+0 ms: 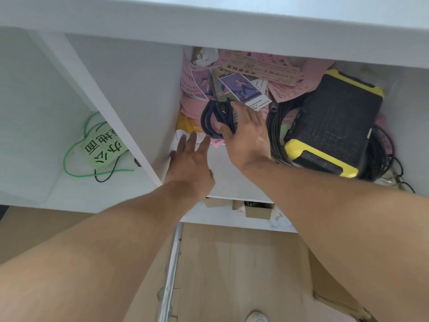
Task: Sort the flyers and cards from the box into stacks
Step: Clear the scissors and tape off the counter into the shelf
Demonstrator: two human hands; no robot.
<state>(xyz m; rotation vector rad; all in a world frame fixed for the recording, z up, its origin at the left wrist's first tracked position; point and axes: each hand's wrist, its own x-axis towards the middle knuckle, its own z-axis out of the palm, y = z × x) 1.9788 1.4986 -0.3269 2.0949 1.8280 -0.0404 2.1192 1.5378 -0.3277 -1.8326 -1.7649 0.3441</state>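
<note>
A heap of pink flyers [260, 66] and picture cards [241, 88] fills the back of a white shelf compartment [232, 173]. Scissors with black handles [217, 108] lie on top of the heap. My right hand [246, 133] reaches in, with its fingers closed around the scissor handles. My left hand [191, 161] hovers lower left of it, fingers spread, holding nothing, just over the shelf floor by a white paper [182, 134] and a yellow sheet [185, 123].
A black and yellow case [334, 122] with coiled black cables [276, 129] fills the right of the compartment. The left compartment holds a green label [104, 147] on green wire. Cardboard boxes [257, 211] sit below the shelf; wooden floor lies underneath.
</note>
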